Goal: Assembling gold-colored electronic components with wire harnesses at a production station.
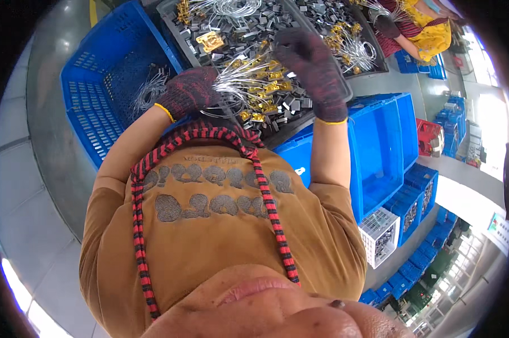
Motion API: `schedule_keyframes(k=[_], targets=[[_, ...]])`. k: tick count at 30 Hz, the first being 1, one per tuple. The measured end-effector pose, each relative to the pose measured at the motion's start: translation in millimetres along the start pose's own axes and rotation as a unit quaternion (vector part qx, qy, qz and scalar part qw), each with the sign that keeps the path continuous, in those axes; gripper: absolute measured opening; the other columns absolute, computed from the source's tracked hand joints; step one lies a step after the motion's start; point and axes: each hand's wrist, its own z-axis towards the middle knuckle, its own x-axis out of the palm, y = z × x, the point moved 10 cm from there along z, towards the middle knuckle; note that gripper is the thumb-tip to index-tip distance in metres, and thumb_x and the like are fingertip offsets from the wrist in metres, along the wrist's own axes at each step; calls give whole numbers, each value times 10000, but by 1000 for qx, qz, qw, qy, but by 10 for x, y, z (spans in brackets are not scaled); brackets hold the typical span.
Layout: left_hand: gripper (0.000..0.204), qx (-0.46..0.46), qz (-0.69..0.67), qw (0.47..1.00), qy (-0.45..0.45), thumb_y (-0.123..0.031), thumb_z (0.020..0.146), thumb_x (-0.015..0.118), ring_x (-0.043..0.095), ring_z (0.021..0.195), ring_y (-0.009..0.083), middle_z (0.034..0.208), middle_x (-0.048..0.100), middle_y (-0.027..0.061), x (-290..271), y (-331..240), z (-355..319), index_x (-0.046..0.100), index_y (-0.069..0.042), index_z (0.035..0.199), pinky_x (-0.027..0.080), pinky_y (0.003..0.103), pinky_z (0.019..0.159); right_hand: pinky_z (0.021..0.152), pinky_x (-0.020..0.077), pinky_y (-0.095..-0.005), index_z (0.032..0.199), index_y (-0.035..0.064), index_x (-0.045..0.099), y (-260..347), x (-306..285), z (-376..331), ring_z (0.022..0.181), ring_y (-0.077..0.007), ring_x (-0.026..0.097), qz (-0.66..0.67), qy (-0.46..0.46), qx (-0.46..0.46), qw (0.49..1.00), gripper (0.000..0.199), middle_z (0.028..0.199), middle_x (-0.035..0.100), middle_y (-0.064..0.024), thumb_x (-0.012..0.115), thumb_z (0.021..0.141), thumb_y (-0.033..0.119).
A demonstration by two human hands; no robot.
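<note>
Grey concrete floor (51,169) w/ seams, bright glare at lower left. Blue plastic crates (412,197) stacked at right, one white crate (378,234). Strong daylight far right.

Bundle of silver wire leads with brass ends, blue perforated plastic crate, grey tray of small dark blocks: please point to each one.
bundle of silver wire leads (240,79), head view, on the fanned wires.
blue perforated plastic crate (91,84), head view, on its inner wall.
grey tray of small dark blocks (170,8), head view, on its upper left rim.

blue crate (91,84), perhaps white basket (379,235)
</note>
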Motion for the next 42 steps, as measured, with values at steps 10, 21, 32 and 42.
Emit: schedule_keyframes(k=[10, 21, 32, 42], targets=[[453, 28, -14, 999, -18, -387, 927, 645, 631, 1198, 358, 1222, 678, 198, -99, -81, -139, 655, -49, 1228, 502, 448, 1015, 838, 561, -307, 1307, 97, 689, 485, 881, 157, 932, -106, 678, -7, 134, -36, 990, 415, 1054, 753, -16, 784, 903, 109], [321, 73, -47, 992, -90, -358, 886, 686, 713, 880, 309, 914, 727, 108, 130, 153, -406, 700, -89, 1062, 577, 433, 773, 892, 550, -302, 1207, 39, 667, 932, 1394, 165, 1029, -156, 670, -18, 276, -103, 956, 396, 1153, 715, -56, 794, 833, 27], [487, -77, -309, 947, -51, -440, 831, 792, 720, 948, 371, 1026, 750, 179, -300, 859, -997, 707, -88, 1157, 575, 446, 855, 635, 555, -317, 1031, 28, 661, 162, 868, 150, 761, -204, 679, 72, -57, 73, 993, 99, 1073, 713, -165, 636, 936, 42], [385, -158, -242, 924, -252, -282, 1096, 462, 687, 931, 188, 1090, 745, 79, 75, 3533, -1895, 702, -13, 1230, 541, 343, 839, 1025, 482, -515, 1299, 34, 601, -1547, 1830, 364, 1222, -444, 571, -493, 79, -47, 865, 363, 1348, 576, -231, 641, 962, 160]])
